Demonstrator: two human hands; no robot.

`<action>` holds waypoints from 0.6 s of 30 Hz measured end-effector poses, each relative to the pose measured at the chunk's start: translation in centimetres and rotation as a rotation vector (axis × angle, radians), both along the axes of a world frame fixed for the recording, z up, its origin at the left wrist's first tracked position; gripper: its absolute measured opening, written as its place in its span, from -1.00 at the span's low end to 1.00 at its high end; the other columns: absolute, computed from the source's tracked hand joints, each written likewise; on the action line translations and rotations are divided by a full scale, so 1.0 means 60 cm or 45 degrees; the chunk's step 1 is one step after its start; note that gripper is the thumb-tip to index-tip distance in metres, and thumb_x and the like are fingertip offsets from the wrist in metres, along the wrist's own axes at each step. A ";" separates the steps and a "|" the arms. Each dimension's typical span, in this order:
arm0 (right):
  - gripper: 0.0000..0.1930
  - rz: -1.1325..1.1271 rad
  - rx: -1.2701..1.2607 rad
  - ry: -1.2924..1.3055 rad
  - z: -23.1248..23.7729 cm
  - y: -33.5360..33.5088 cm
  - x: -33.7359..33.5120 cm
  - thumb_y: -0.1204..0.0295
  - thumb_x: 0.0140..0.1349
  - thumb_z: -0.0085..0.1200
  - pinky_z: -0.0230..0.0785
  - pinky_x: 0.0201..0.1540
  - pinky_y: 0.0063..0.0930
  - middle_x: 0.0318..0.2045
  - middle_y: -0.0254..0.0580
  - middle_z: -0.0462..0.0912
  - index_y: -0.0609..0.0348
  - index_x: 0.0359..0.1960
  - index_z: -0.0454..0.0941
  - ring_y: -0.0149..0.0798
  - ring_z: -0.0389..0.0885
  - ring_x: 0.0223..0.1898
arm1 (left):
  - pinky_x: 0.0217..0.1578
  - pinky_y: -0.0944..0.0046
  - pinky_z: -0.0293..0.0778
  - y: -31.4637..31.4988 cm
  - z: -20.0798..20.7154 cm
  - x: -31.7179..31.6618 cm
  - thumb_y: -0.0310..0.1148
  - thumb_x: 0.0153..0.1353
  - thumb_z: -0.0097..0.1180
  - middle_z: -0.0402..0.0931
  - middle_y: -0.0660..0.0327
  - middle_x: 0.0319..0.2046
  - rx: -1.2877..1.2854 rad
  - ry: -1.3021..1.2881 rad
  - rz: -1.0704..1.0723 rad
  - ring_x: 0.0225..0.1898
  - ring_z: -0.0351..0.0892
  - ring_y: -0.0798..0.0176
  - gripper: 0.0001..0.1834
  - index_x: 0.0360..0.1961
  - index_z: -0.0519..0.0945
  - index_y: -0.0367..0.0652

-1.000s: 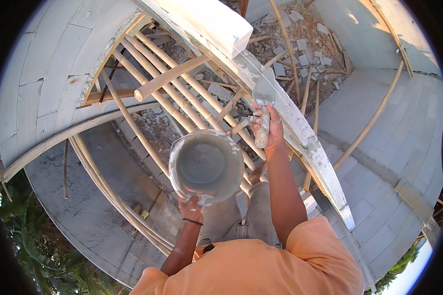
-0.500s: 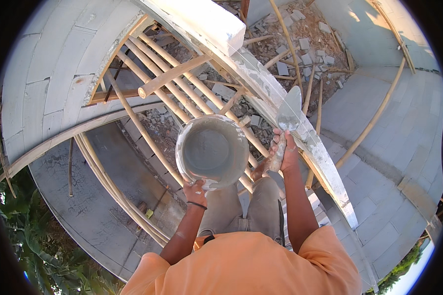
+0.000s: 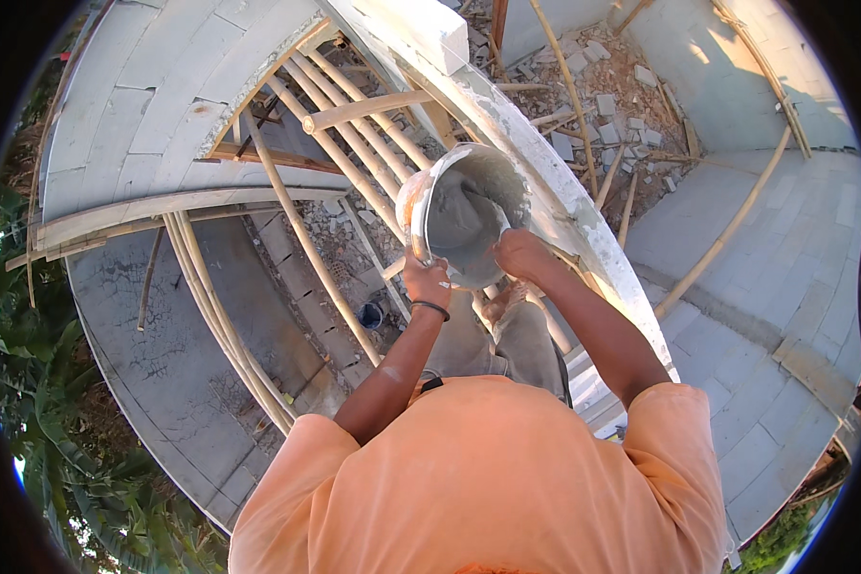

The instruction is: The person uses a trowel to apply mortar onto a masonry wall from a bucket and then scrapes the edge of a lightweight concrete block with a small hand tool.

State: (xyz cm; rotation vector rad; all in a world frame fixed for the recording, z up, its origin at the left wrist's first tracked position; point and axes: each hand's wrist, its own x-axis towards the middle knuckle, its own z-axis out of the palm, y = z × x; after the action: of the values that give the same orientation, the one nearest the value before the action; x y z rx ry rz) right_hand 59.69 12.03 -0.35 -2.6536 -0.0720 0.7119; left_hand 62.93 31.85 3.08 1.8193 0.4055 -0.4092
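A mortar-smeared bucket (image 3: 417, 203) is tilted over beside the top of the wall, with wet grey mortar (image 3: 457, 222) inside. My left hand (image 3: 426, 280) is closed on the bucket's near left rim. At the bucket's right side, my right hand (image 3: 523, 255) is closed round the handle of a trowel (image 3: 498, 218). The trowel's blade reaches into the mortar and is mostly hidden; my fingers cover the handle.
A half-built block wall (image 3: 584, 234) curves past on the right, a white block (image 3: 450, 40) on its far end. Bamboo poles (image 3: 354, 124) span the drop beneath me. Rubble (image 3: 607, 105) lies below. A small dark bucket (image 3: 371, 314) stands lower down.
The bucket has moved right and away from me, and is now tipped. My right hand has brought the trowel from above the wall into the bucket.
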 end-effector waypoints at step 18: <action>-0.68 -1.452 1.597 0.478 0.012 -0.059 0.030 0.21 0.22 0.05 0.35 -0.62 -0.49 -0.54 -0.29 0.51 0.28 -0.26 0.53 -0.42 0.47 -0.62 | -0.32 0.27 0.48 0.007 -0.129 0.132 -0.79 -0.08 0.02 0.48 0.21 -0.28 -0.515 0.380 0.483 -0.32 0.52 0.27 -0.47 0.00 0.38 -0.25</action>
State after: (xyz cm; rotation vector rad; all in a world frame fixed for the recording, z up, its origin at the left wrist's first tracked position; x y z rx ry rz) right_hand 61.47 8.48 0.36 -1.0272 0.7570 0.4504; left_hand 70.84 32.28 -4.66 1.2567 0.7979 -0.4592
